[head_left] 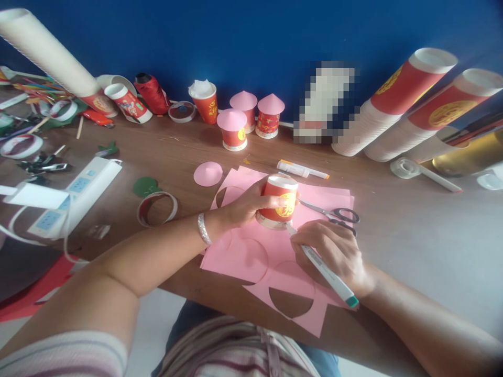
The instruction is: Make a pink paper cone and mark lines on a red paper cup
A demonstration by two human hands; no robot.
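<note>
My left hand (253, 201) is wrapped round a red paper cup (278, 201) with a gold emblem, held over the pink paper sheets (239, 256). The cup's white rim band faces down. In my right hand (334, 251) is a white marker (328, 275) with a green end, its tip at the cup's lower white band. Scissors (334, 213) with black handles lie on the paper just beyond my right hand. Behind the cup are an orange-and-white marker (302, 169) and a pink paper cone (208, 174).
Several red cups with pink cone tops (231, 128) stand by the blue wall. Tall stacks of paper cups (387, 110) lean at the right, near a tape roll (404, 168). A power strip (78, 193), a cut cup ring (157, 209) and red thread (151, 94) are at the left.
</note>
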